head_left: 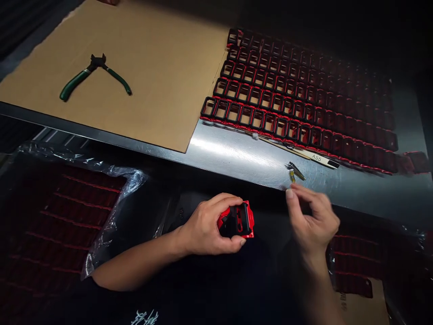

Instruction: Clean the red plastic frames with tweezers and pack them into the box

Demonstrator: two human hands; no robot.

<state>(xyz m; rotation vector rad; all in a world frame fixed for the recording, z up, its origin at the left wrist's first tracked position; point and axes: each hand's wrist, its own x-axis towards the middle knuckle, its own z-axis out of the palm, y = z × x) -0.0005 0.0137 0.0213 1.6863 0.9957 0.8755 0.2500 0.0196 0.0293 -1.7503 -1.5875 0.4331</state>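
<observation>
My left hand (218, 223), low in the middle of the view, is wrapped round a red and black frame-shaped part (244, 220). To the right, my right hand (313, 216) is at the metal table's front edge, its thumb and fingertips pinched on a small yellow-handled tool (292, 175). A slim metal piece of that tool, or beside it, lies on the table. Rows of similar red and black frames (246, 113) stand on the table behind my hands. A pen marked A55 (316, 157) lies along the front row.
Green-handled pliers (76, 85) lie spread on a cardboard sheet (152, 90) at the left. Plastic-lined trays of red and black parts sit below the table, one at lower left (77, 216), one at lower right (356, 257). A cotton-tipped stick (256, 136) lies near the frames.
</observation>
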